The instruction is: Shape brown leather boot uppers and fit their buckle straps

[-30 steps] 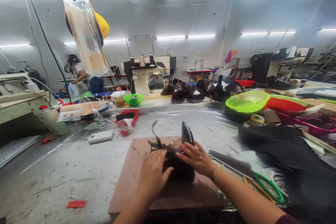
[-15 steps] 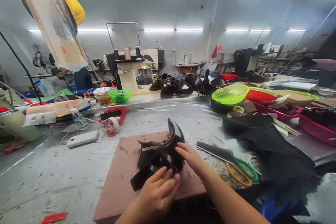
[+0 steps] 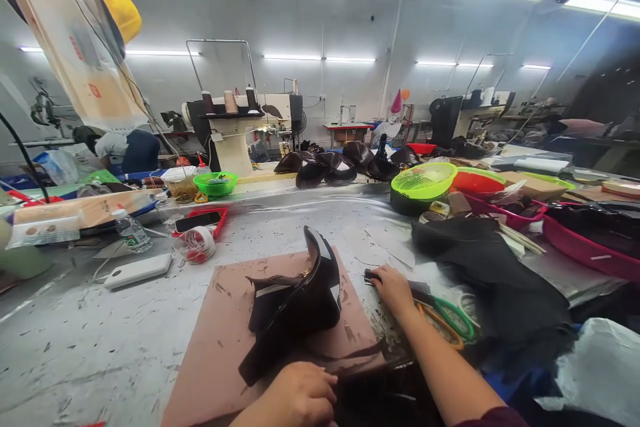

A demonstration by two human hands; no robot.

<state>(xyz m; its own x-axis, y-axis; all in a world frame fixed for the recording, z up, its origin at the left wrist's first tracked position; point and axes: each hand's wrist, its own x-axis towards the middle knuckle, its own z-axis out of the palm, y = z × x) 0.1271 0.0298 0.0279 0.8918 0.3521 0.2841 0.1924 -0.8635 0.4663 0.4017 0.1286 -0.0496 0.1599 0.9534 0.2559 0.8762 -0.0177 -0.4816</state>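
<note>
The leather [image 3: 315,293] is standing up on the board [image 3: 205,340] in front of the person, its curved panel rising at the back. The right hand [image 3: 395,290] is resting its fingers over the strip [image 3: 421,288], beside the board; whether they are gripping it, I cannot tell. The left hand [image 3: 305,393] is curling loosely at the near edge of the board, just short of the leather (its palm is hidden, so I cannot tell if it is holding anything). Handling the strip well is probably a matter of pinching it flat near its end and keeping the wrist clear of the scissors [image 3: 469,325], whose handles are lying close by.

Farther back, the red tray [image 3: 222,221] is holding a phone [image 3: 199,221], and the green bowl [image 3: 215,191] is holding small bits too tiny to name. The tub [image 3: 180,178] beside it is showing something brownish. The sieve [image 3: 407,185] is sitting on a dark basin [image 3: 413,205]. At far right, the pink basin [image 3: 575,248] is holding dark pieces [image 3: 600,225].
</note>
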